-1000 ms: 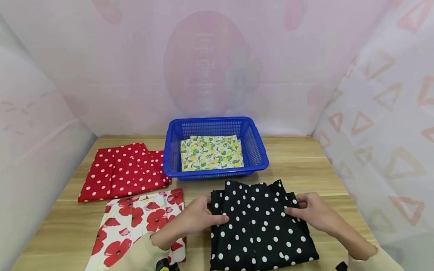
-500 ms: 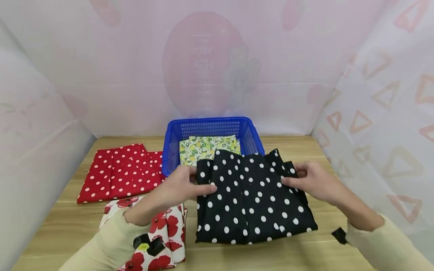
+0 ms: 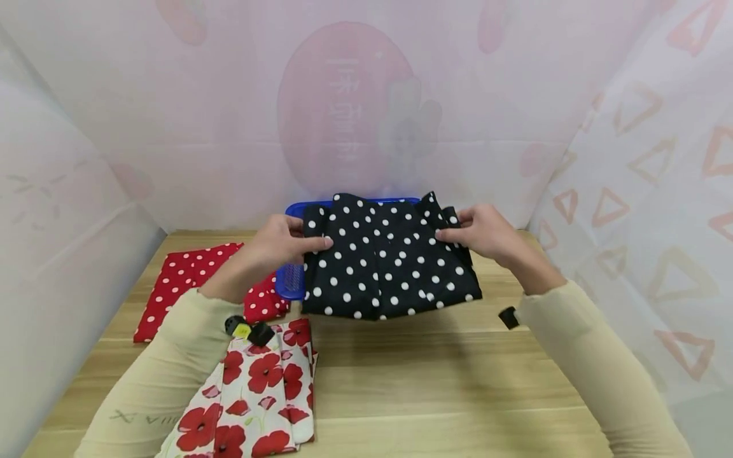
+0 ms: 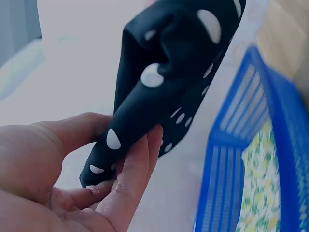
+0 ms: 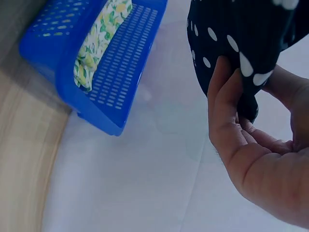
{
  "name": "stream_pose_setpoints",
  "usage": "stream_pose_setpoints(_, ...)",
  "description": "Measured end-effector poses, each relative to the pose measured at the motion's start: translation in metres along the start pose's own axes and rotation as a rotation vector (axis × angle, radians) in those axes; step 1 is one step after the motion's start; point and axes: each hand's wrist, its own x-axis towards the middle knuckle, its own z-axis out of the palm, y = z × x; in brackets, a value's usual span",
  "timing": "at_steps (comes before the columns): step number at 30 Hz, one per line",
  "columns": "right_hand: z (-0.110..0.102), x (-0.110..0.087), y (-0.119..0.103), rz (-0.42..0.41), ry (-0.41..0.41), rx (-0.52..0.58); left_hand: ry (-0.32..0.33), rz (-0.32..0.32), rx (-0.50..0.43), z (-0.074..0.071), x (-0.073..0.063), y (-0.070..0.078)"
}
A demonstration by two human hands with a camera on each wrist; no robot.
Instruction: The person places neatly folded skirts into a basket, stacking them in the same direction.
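A folded black cloth with white polka dots (image 3: 389, 261) is held up off the table, over the blue plastic basket (image 3: 291, 280), most of which it hides in the head view. My left hand (image 3: 280, 240) pinches the cloth's left edge, thumb in front and fingers behind. At the opposite edge my right hand (image 3: 483, 234) grips it the same way. Both wrist views show the fingers curled round the fabric, the left hand (image 4: 91, 169) and the right hand (image 5: 256, 135) alike. Inside the basket lies a folded lemon-print cloth (image 5: 99, 43), seen in the wrist views.
A folded red polka-dot cloth (image 3: 266, 299) lies left of the basket, partly behind my left arm. Nearer me is a folded white cloth with red poppies (image 3: 252, 394), partly under the left sleeve. The wooden table (image 3: 401, 388) ends at a pale printed backdrop (image 3: 229, 95).
Both hands have lifted the black polka-dot cloth from the table and carried it forward and slightly left, over the basket. The lemon-print cloth is now hidden in the head view.
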Motion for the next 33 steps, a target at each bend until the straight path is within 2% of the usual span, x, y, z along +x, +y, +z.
stream_pose_setpoints(3, 0.003, 0.021, -0.005, 0.021, 0.039, -0.005, 0.042, -0.008, 0.015, -0.009, 0.016, -0.001)
stream_pose_setpoints(8, 0.017, 0.053, -0.005, 0.044, 0.076, 0.026, 0.102, -0.023, -0.014, -0.016, 0.04, -0.009)
stream_pose_setpoints(12, 0.031, 0.072, -0.006, 0.045, 0.111, 0.058, 0.142, -0.042, -0.027, -0.022, 0.056, -0.018)
stream_pose_setpoints(17, 0.048, 0.091, -0.01, 0.037, 0.153, 0.068, 0.195, -0.053, 0.028, -0.028, 0.07, -0.033)
stream_pose_setpoints(22, 0.062, 0.106, -0.003, 0.065, 0.15, 0.023, 0.249, -0.066, 0.095, -0.022, 0.082, -0.047)
stream_pose_setpoints(27, 0.069, 0.113, 0.008, 0.104, 0.141, 0.008, 0.277, -0.058, 0.163, -0.011, 0.09, -0.053)
stream_pose_setpoints(33, 0.077, 0.116, 0.018, 0.137, 0.139, -0.008, 0.255, -0.085, 0.21, -0.001, 0.099, -0.059)
